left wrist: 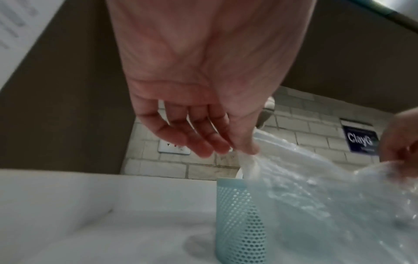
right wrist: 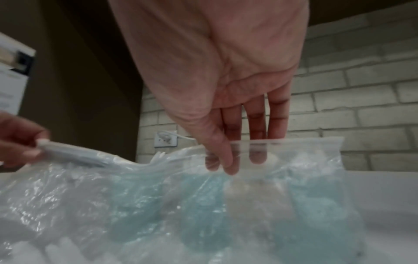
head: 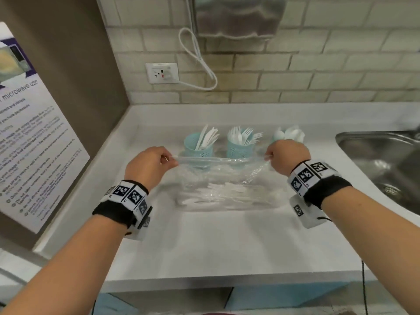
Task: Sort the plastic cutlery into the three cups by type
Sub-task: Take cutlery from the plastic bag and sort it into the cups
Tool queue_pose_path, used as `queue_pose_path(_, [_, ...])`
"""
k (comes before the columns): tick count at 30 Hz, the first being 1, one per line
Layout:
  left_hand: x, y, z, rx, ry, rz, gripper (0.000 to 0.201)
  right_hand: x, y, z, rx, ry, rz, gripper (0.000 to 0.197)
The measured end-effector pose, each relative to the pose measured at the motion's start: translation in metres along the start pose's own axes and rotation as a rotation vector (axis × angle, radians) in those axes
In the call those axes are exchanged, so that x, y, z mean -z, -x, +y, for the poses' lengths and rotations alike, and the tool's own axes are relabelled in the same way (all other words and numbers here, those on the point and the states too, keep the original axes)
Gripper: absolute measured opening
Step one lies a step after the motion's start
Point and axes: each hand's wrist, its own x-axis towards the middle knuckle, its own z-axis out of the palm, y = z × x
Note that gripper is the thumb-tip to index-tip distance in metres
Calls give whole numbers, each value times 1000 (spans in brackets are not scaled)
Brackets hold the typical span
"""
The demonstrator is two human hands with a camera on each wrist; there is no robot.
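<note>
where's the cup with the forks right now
In the head view the fork cup stands mid-counter, middle of three, just behind the clear bag, between the knife cup and spoon cup.

Three pale blue perforated cups stood in a row toward the back edge of the tabletop: one [head: 198,146] with knives, one [head: 238,148] with forks, one [head: 278,136] with spoons. One clear plastic bag [head: 222,178] held white cutlery, too jumbled to count. Two hands were present, the left hand [head: 148,163] and the right hand [head: 287,155]. One sink [head: 363,142] sat at the right edge.
</note>
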Motion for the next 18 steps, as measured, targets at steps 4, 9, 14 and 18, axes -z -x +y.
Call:
queue_pose_path(4, [-10,7,4,9,361,-4,3,0,3,-46,224,-109,-42,34])
queue_pose_path(9, [-14,16,13,63,644,63,14,-10,11,-128,431,-569,-93,28])
queue_pose_path(14, [-13,21,12,61,664,97,13,-17,17,-158,422,-635,79,25])
queue_pose_path(18, [-15,20,10,72,591,149,15,-25,22,-138,366,-597,160,21])
